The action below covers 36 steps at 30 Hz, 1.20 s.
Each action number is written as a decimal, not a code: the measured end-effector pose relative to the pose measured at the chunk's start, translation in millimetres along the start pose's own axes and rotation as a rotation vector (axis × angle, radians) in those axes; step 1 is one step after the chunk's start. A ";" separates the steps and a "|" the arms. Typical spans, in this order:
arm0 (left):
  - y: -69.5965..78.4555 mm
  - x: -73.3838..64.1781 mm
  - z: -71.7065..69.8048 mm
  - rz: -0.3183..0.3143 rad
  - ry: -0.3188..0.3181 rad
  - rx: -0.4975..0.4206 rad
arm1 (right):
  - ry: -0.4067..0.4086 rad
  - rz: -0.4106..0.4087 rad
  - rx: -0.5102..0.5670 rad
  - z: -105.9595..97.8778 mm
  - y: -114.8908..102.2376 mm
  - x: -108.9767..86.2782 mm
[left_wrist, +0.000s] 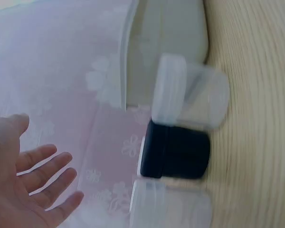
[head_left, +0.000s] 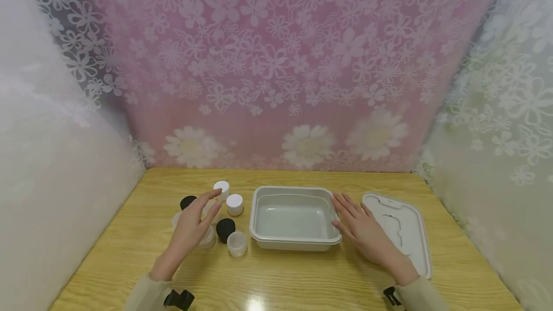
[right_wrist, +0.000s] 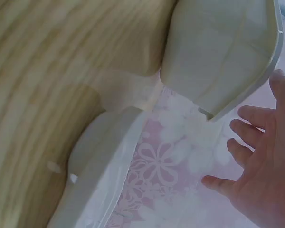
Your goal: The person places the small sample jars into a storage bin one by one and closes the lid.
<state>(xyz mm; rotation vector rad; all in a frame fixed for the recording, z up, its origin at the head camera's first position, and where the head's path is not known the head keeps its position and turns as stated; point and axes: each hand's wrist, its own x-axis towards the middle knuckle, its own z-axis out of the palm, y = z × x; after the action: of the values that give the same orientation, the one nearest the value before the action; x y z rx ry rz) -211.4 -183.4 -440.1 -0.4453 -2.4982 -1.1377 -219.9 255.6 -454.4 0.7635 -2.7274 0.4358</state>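
A pale rectangular plastic tub (head_left: 295, 245) stands on the wooden table, its inside bare. My right hand (head_left: 360, 229) is at the tub's right rim with fingers extended; in the right wrist view the thumb (right_wrist: 279, 81) lies near or against the rim. My left hand (head_left: 190, 224) hovers over a cluster of small round jars, fingers spread and holding nothing. Among them are white-lidded jars (head_left: 234, 204), a black jar (head_left: 225, 230) and a translucent jar (head_left: 237, 244). The left hand hides some jars in the head view.
A matching pale lid (head_left: 414, 239) lies flat on the table (head_left: 298, 277) to the right, partly behind the right hand and forearm. Flower-printed curtains (head_left: 276, 85) hang at the back and on both sides of the table.
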 end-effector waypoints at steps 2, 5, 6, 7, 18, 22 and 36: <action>1.9 -1.2 1.1 -0.005 0.018 -0.062 | -0.023 0.002 0.002 0.2 -1.6 -0.9; 4.6 -4.1 4.8 -0.039 0.028 -0.178 | -0.042 0.004 0.014 0.9 -2.3 -2.1; 5.4 -5.5 6.4 -0.055 0.027 -0.214 | -0.046 0.005 0.018 1.0 -2.4 -2.3; 6.2 -7.1 8.1 -0.073 0.023 -0.256 | -0.050 0.008 0.020 1.0 -2.5 -2.6; 6.2 -27.7 22.9 -0.217 -0.093 -0.378 | -0.038 -0.006 -0.050 1.5 -2.7 -3.2; 5.0 -32.1 28.5 -0.202 -0.121 -0.357 | -0.011 -0.023 -0.081 0.2 -3.9 -4.9; 0.0 -34.7 36.7 -0.037 -0.194 -0.234 | -0.017 -0.027 -0.059 1.6 -8.3 -7.2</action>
<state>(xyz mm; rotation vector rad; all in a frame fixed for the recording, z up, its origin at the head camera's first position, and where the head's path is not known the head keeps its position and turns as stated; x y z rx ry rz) -187.6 -159.9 -478.0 -0.6009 -2.5535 -1.4735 -209.8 251.5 -456.5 0.7904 -2.7295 0.3425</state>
